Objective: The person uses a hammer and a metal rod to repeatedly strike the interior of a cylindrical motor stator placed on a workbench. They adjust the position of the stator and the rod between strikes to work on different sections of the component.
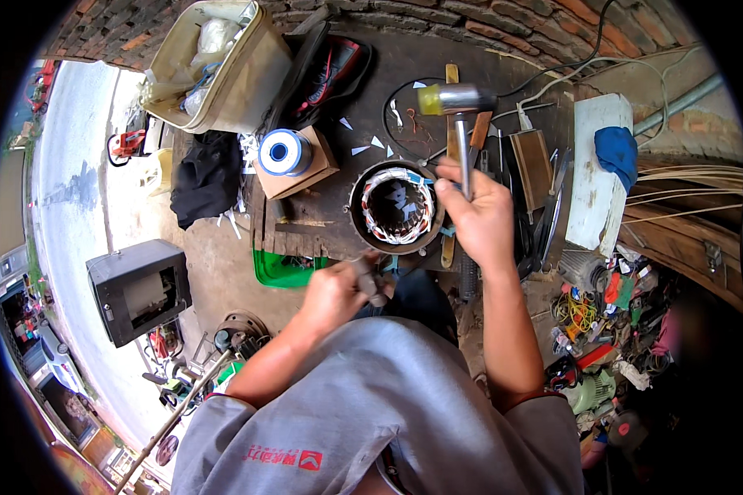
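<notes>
My right hand (474,206) grips the upright handle of a mallet (457,98) with a yellow face and metal head, just right of a round motor stator (357,206). The stator lies on the dark workbench (322,227), with white-wrapped windings round its inner rim and paper pieces inside. My left hand (338,289), slightly blurred, is closed on a dark cylindrical tool (368,280) below the stator, near the bench's front edge.
A cardboard box (309,173) with a white-and-blue spool, black cloth (202,177) and a plastic bin (190,91) stand left. A wooden block (530,165), long tools and a white board (590,190) lie right. Clutter (586,322) covers the floor; a brick wall (512,25) runs behind.
</notes>
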Action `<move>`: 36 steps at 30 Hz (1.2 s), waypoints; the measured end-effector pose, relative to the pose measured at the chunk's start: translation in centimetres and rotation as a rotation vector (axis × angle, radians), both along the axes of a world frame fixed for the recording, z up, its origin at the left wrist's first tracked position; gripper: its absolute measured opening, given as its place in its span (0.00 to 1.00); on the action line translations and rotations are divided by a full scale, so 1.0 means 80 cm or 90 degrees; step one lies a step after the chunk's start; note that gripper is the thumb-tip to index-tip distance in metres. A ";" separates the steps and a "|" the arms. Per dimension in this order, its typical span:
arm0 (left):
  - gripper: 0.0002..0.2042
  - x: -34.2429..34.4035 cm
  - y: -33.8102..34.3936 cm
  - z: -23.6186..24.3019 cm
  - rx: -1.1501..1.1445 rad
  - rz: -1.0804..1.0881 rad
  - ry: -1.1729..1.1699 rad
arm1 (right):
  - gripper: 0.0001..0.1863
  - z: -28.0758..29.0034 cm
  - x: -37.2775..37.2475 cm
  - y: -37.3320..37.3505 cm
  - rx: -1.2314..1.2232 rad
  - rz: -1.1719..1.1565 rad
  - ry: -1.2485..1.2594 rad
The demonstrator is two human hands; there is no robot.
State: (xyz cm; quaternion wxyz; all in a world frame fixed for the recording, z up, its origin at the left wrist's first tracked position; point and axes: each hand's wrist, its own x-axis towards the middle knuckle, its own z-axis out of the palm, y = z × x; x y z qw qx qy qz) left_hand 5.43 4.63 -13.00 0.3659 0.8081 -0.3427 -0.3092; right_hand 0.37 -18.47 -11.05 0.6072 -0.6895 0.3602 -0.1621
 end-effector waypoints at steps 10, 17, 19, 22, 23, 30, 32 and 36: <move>0.13 0.076 -0.037 0.188 -0.664 0.032 0.269 | 0.14 0.088 -0.112 0.013 0.271 0.058 -0.042; 0.14 0.061 -0.091 0.107 -0.625 0.203 0.263 | 0.14 0.068 -0.138 0.015 0.342 0.134 -0.018; 0.16 0.049 -0.105 0.104 -0.552 0.253 0.219 | 0.14 0.068 -0.138 -0.001 0.310 0.125 -0.027; 0.16 0.040 -0.107 0.093 -0.483 0.279 0.139 | 0.24 0.083 -0.130 -0.042 0.164 0.053 -0.050; 0.16 0.038 -0.105 0.092 -0.489 0.279 0.136 | 0.25 0.090 -0.123 -0.060 0.135 -0.001 -0.064; 0.15 0.028 -0.087 0.089 -0.488 0.313 0.134 | 0.30 0.070 -0.093 -0.038 0.034 -0.040 -0.030; 0.15 0.024 -0.089 0.087 -0.444 0.331 0.107 | 0.34 0.029 -0.107 0.035 0.043 0.197 -0.040; 0.15 0.027 -0.090 0.076 -0.491 0.295 0.117 | 0.29 0.058 -0.098 0.009 0.365 0.182 -0.060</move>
